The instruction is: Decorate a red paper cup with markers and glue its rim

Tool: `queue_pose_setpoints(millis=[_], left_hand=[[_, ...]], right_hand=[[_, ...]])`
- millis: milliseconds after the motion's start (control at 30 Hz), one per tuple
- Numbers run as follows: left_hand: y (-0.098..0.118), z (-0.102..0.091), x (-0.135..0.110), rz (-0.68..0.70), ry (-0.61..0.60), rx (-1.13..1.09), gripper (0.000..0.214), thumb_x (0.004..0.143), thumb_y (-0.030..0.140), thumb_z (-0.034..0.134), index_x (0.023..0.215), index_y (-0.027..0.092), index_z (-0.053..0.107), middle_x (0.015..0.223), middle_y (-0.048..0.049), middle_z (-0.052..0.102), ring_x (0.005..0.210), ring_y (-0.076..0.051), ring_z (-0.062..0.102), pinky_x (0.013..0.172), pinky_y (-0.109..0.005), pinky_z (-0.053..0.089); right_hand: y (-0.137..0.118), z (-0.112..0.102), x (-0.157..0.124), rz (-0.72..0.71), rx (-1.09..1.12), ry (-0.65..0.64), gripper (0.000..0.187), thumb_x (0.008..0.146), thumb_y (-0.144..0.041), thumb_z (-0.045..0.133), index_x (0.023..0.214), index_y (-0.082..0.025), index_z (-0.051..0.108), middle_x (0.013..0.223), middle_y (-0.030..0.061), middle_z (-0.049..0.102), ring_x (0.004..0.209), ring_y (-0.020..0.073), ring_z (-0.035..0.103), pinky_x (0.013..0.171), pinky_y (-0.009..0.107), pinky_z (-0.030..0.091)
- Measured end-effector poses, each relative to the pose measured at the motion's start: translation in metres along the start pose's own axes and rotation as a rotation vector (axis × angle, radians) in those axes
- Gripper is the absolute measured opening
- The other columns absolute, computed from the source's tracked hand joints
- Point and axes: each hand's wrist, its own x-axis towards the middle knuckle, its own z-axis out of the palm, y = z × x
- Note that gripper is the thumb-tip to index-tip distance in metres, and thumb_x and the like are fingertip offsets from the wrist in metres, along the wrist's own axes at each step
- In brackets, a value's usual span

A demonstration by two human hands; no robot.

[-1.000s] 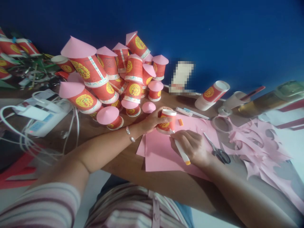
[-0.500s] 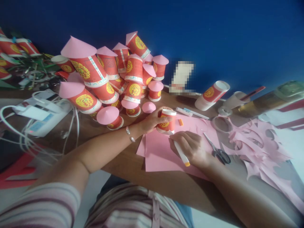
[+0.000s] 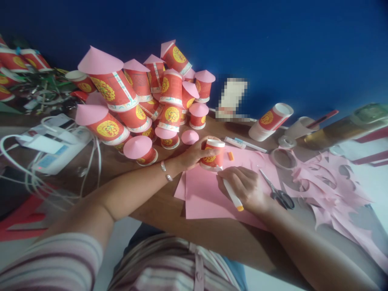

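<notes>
A small red paper cup (image 3: 213,154) with a yellow emblem stands upside down on a pink paper sheet (image 3: 206,196). My left hand (image 3: 194,153) wraps round the cup from the left and holds it down. My right hand (image 3: 244,188) grips a white marker with an orange end (image 3: 233,195), its tip at the cup's base on the paper. An orange pen cap (image 3: 230,156) lies just right of the cup.
A heap of red cups with pink cone lids (image 3: 142,101) rises at the back left. Scissors (image 3: 277,192), tape rolls (image 3: 283,157), pens (image 3: 245,143) and pink paper offcuts (image 3: 330,186) lie to the right. White cables and a device (image 3: 51,149) sit at left.
Only the right hand with the marker has shifted by a very small amount at the cup's base. The left hand and the cup have stayed put.
</notes>
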Motion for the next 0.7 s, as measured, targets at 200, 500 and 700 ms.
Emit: queue_pose_setpoints(millis=[200, 500, 700], left_hand=[[0.0004, -0.0001, -0.0009, -0.011, -0.002, -0.022, 0.051, 0.075, 0.040, 0.093, 0.115, 0.019, 0.069, 0.116, -0.0084, 0.070, 0.104, -0.020, 0.065, 0.093, -0.034, 0.051], [0.0013, 0.0000, -0.0010, -0.001, -0.004, 0.002, 0.049, 0.076, 0.040, 0.092, 0.114, 0.019, 0.069, 0.113, -0.0069, 0.069, 0.103, -0.020, 0.064, 0.093, -0.034, 0.050], [0.0007, 0.0007, -0.0005, 0.019, -0.016, -0.016, 0.049, 0.076, 0.039, 0.093, 0.112, 0.019, 0.068, 0.109, -0.0057, 0.067, 0.097, -0.018, 0.063, 0.089, -0.031, 0.050]], right_hand=[[-0.0002, -0.0001, 0.0009, 0.001, -0.028, 0.018, 0.019, 0.094, -0.004, 0.067, 0.100, -0.020, 0.058, 0.073, -0.0017, 0.070, 0.060, 0.0128, 0.064, 0.055, 0.027, 0.044], [-0.0016, 0.0007, -0.0002, 0.006, -0.069, 0.016, 0.018, 0.093, -0.004, 0.065, 0.094, -0.021, 0.058, 0.067, -0.0048, 0.064, 0.054, 0.0109, 0.055, 0.052, 0.028, 0.038], [-0.0034, 0.0009, 0.0006, 0.004, -0.082, 0.011, 0.019, 0.094, -0.005, 0.064, 0.090, -0.021, 0.056, 0.065, -0.0055, 0.062, 0.052, 0.0104, 0.052, 0.051, 0.028, 0.036]])
